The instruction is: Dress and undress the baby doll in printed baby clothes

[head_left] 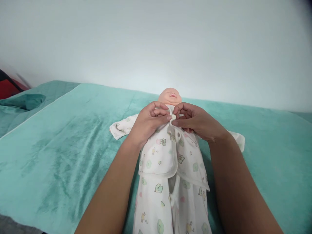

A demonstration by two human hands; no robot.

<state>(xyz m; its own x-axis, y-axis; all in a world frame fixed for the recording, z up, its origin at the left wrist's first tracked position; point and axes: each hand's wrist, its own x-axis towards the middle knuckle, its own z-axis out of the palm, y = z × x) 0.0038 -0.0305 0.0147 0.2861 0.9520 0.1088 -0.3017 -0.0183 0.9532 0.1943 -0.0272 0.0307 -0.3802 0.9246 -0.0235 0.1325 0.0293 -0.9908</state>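
Note:
A baby doll [170, 95] lies on its back on a teal blanket [60, 146], head pointing away from me. It wears a white romper [168, 182] printed with small green and pink animals. My left hand [148, 123] and my right hand [197, 122] meet at the doll's upper chest, just below the chin. Both pinch the garment's front edges around a small pale button [173, 117] that shows between the fingertips. The lower front flaps of the romper hang apart, one overlapping the other.
The teal blanket covers a wide bed up to a plain white wall [156, 42]. A teal pillow [23, 101] lies at the far left, with a red and black object [7, 87] behind it. A grey strip [14, 226] shows at the bottom left corner.

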